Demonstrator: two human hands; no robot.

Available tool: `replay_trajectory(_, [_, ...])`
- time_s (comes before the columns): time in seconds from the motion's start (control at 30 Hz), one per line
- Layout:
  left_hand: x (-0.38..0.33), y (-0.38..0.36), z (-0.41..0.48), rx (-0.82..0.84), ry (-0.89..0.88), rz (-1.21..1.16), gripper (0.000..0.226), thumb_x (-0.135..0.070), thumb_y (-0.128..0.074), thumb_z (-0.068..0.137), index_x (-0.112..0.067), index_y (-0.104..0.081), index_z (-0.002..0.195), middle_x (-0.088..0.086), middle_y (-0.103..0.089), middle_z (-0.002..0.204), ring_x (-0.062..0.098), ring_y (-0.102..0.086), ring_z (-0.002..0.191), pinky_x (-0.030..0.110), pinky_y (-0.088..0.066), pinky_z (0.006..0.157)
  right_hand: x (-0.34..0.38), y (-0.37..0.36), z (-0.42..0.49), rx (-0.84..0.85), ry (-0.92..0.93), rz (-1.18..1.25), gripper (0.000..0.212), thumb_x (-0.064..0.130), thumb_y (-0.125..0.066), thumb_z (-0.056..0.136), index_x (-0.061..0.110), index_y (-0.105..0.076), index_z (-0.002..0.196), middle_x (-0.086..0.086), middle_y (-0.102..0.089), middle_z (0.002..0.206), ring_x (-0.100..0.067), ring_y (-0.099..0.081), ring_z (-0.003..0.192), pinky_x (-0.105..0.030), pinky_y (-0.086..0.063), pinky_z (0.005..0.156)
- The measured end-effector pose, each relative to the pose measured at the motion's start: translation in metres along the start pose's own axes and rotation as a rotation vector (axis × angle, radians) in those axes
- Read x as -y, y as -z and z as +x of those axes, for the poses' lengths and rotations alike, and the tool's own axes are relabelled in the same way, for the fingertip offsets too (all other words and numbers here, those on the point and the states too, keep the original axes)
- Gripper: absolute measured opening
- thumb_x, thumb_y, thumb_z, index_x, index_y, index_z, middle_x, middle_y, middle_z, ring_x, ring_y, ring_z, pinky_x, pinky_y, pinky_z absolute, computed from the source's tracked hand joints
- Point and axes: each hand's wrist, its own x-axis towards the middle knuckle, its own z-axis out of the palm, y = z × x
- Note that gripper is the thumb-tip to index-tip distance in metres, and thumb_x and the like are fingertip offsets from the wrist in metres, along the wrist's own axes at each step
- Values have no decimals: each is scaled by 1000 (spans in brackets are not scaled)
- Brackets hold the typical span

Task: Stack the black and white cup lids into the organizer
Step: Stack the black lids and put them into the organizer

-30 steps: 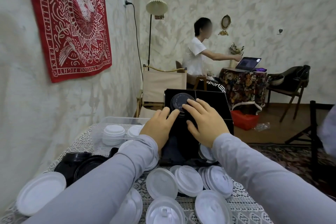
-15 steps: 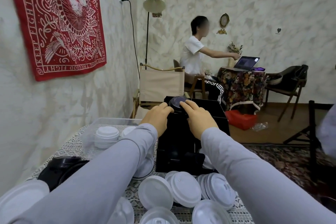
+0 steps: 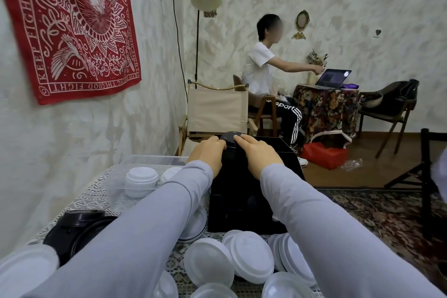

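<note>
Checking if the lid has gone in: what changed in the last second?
Little moved. The camera dropped lower, so the black lid is seen edge-on atop the organizer rather than from above. The fingers of the right hand drew back from across it to its right edge. The left hand stays at its left edge; the loose white lids lie unmoved.

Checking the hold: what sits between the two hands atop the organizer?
In the head view, a black cup lid sits between the left hand and right hand, atop the organizer.
</note>
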Motion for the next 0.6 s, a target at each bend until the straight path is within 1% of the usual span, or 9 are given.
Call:
replay_trajectory(0.07, [0,2,0,16,-2,15,39,0,-44,89,-14,-53,124,8,-51,122,27,-52,111,35,-44,91,-1,0,0,4,-3,-13,77,-4,-44,89,29,-11,151,5,-15,158,-28,-39,127,-39,-40,102])
replay_trajectory(0.2, [-1,7,-3,39,27,40,38,-6,-42,92,-17,-54,127,5,-52,124,25,-50,113,39,-46,91,1,6,0,-7,-9,-50,71,7,-46,92,29,-11,150,6,-18,156,-30,-37,127,-38,-41,97])
replay_trajectory(0.33, [-1,11,-10,24,40,36,33,-15,-40,91,-15,-59,119,4,-57,119,24,-51,108,41,-48,86,9,10,2,-6,-8,-68,73,9,-48,91,27,-10,150,4,-17,156,-29,-36,128,-39,-39,96])
replay_trajectory(0.4, [-1,13,-13,10,46,18,34,-16,-40,91,-14,-59,120,3,-56,120,23,-50,109,40,-48,84,11,11,1,4,-13,-70,74,9,-50,90,25,-9,150,4,-16,156,-28,-35,130,-38,-38,97])
replay_trajectory(0.47, [0,16,-14,-12,39,5,37,-16,-41,91,-15,-56,125,1,-54,125,22,-48,113,38,-47,87,12,13,0,28,-22,-42,75,7,-49,90,23,-8,151,4,-13,157,-26,-33,133,-37,-40,98])
replay_trajectory(0.53, [4,20,-16,-44,22,18,38,-16,-41,91,-15,-55,126,0,-54,127,22,-48,115,35,-43,92,12,18,-4,45,-31,-3,73,5,-47,92,22,-8,151,6,-12,157,-24,-31,135,-37,-42,98])
replay_trajectory(0.6, [8,26,-20,-58,19,26,38,-16,-41,91,-15,-54,127,0,-54,129,21,-49,116,33,-40,93,11,24,-10,50,-32,15,69,7,-44,94,22,-8,151,7,-11,157,-22,-29,136,-37,-42,98])
